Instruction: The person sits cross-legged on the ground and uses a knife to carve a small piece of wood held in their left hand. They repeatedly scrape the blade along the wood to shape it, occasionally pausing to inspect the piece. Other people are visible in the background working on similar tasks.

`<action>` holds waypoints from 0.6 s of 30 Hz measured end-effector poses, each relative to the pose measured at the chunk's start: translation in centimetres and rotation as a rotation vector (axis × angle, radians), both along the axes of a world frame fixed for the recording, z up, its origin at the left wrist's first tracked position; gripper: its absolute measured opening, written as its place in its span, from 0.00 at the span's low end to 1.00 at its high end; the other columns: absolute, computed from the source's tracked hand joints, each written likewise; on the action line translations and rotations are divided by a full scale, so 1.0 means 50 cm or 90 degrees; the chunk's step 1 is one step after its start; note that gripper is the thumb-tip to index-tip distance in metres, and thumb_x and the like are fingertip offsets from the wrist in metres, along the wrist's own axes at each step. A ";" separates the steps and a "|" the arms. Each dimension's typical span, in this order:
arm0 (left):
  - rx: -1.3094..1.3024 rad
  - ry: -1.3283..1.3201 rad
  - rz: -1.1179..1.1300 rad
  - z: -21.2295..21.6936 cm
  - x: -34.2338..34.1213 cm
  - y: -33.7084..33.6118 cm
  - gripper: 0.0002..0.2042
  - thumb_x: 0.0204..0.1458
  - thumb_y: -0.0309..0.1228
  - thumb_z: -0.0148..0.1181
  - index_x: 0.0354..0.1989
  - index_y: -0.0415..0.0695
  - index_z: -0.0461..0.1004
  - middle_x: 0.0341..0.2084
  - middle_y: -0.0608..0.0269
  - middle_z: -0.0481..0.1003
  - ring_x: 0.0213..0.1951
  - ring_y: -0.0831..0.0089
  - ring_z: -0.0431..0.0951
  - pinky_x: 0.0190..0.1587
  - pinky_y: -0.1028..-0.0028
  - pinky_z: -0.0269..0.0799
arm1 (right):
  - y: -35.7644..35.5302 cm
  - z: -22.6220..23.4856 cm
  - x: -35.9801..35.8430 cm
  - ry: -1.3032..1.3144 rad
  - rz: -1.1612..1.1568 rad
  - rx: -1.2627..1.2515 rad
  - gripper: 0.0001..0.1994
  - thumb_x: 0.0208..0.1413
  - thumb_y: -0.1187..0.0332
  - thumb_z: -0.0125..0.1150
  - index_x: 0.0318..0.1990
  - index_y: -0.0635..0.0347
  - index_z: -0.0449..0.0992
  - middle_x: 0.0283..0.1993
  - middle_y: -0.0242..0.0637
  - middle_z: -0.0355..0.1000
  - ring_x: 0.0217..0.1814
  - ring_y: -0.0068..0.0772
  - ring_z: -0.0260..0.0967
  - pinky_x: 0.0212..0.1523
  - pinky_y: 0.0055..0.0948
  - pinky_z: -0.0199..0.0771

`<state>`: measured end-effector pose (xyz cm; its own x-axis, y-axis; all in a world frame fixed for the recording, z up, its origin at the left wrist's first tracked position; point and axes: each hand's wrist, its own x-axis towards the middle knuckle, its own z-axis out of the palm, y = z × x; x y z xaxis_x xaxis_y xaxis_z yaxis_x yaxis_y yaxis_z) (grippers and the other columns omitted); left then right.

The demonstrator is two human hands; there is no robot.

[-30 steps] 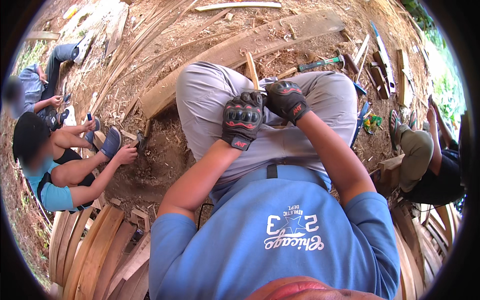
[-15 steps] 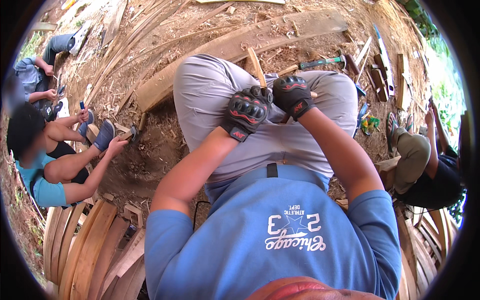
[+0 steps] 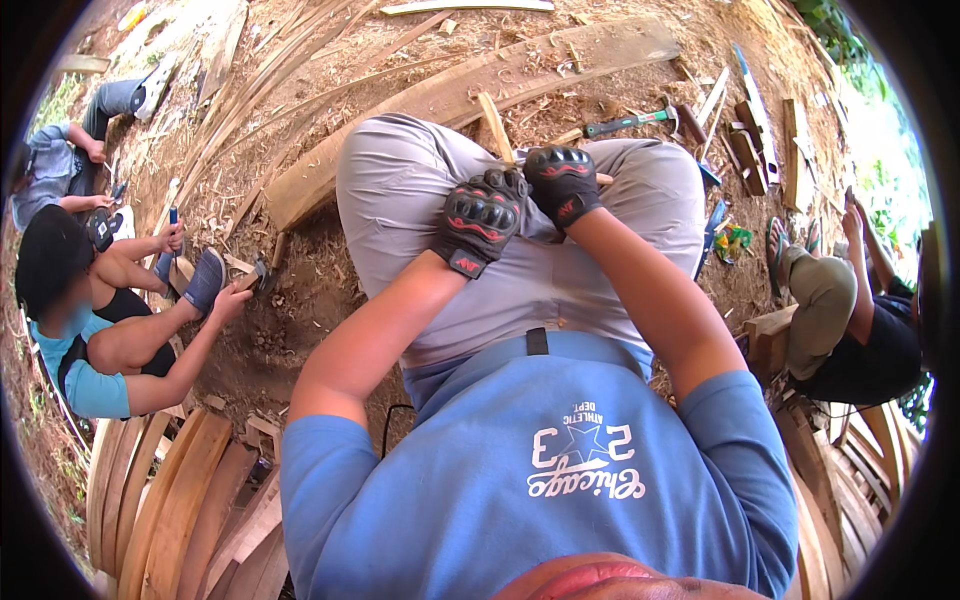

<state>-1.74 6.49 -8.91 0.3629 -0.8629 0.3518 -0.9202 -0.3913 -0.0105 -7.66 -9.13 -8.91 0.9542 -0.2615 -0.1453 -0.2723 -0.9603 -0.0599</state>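
Both my hands wear black gloves with red trim and meet over my crossed legs. My left hand point(image 3: 482, 218) is closed round the lower part of a pale wooden strip point(image 3: 494, 125), whose narrow upper end points away from me. Close against it on the right, my right hand point(image 3: 562, 183) is a fist, knuckles up. A short light wooden end point(image 3: 604, 179) pokes out past the right side of that fist. The rest of what the right hand holds is hidden under the glove.
Beyond my knees lies a long curved plank point(image 3: 480, 85) among shavings. A green-handled hammer point(image 3: 630, 122) rests past my right knee, near several wood blocks point(image 3: 750, 150). Co-workers sit left, one holding a tool point(image 3: 262, 276), and right. Curved boards point(image 3: 185, 490) are stacked behind me.
The whole view has shifted slightly, so most things sit a little further left. Both hands keep their grips beside each other, with only small movement.
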 end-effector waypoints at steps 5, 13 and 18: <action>-0.004 -0.021 0.003 -0.010 0.012 -0.004 0.11 0.62 0.40 0.55 0.29 0.49 0.72 0.20 0.64 0.69 0.21 0.70 0.74 0.21 0.67 0.69 | -0.006 -0.010 0.024 -0.014 -0.021 -0.001 0.06 0.51 0.66 0.62 0.34 0.51 0.83 0.38 0.40 0.81 0.43 0.42 0.81 0.41 0.41 0.80; -0.053 0.034 -0.002 0.027 0.024 -0.004 0.14 0.62 0.44 0.58 0.30 0.48 0.71 0.20 0.60 0.71 0.21 0.63 0.75 0.22 0.63 0.71 | -0.011 0.028 0.026 -0.043 -0.015 0.055 0.11 0.51 0.60 0.58 0.31 0.55 0.83 0.34 0.45 0.81 0.39 0.47 0.81 0.39 0.44 0.80; -0.056 0.077 0.023 0.040 0.023 -0.004 0.15 0.61 0.46 0.58 0.30 0.49 0.73 0.17 0.59 0.71 0.19 0.61 0.75 0.21 0.61 0.69 | -0.017 0.032 0.021 -0.024 -0.027 0.075 0.12 0.50 0.59 0.59 0.30 0.55 0.83 0.32 0.46 0.80 0.38 0.49 0.80 0.38 0.45 0.79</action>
